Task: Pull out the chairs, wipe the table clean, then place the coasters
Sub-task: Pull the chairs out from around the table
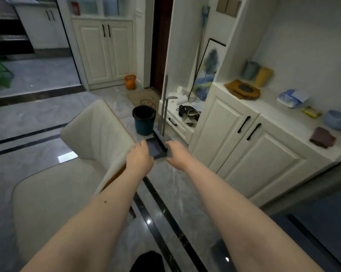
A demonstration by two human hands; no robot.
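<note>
Both hands are stretched out ahead of me: left hand [139, 156] curls over the right edge of the cream chair [83, 160] backrest, gripping it, I judge, to drag the seat clear; right hand [174, 153] hangs free beside it, fingers loosely spread, holding nothing. Just beyond the fingertips a dustpan [156, 149] sits on the floor with its broom handle upright, and a dark bin [144, 119] stands past that. Off to the right of my right hand, well apart, the counter [283, 114] carries brown coasters [242, 88], stacked ready for later, and a folded dark cloth [322, 137], likely for wiping.
</note>
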